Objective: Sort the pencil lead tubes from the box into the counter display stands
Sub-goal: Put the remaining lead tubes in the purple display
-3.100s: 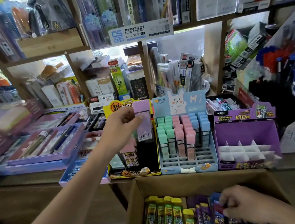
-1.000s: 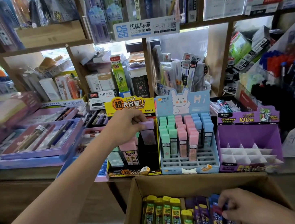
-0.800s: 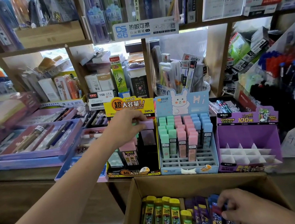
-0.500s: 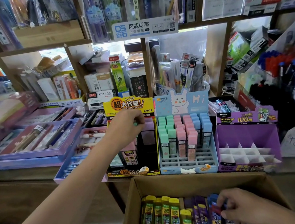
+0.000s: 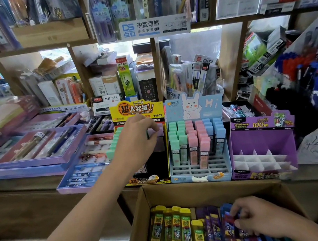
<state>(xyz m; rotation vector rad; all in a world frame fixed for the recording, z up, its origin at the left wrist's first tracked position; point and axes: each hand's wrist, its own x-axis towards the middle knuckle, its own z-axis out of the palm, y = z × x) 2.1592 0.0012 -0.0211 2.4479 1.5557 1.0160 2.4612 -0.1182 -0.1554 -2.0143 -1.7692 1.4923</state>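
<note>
Left hand (image 5: 136, 142): reaching across the wooden counter (image 5: 20, 184) into the yellow-headed display stand (image 5: 136, 108). Its fingers are curled and the tips pinch the cap of a lilac lead tube (image 5: 159, 133). That tube stands upright at the back right of the stand, against its right wall. I note mint-green tubes (image 5: 114, 145) in the same stand, stepped in a column just left of the hand.

Right hand (image 5: 255, 217): down inside the cardboard box (image 5: 204, 187), towards its right side. Its fingers are curled round the blue lead tubes (image 5: 229, 227); I cannot tell how many it has hold of.

Box contents as I read them, left to right: yellow lead tubes (image 5: 175, 226), purple lead tubes (image 5: 211, 225), then the blue ones. All are packed on end, side by side.

The rabbit-print display stand (image 5: 192, 105) sits just right of the yellow-headed one and holds upright green, pink and blue tubes in its rear rows. The purple display stand (image 5: 262, 136) is next on the right, with white dividers (image 5: 261, 159) inside. The three stands are side by side at the counter edge, and the box sits in front of and below them.
</note>
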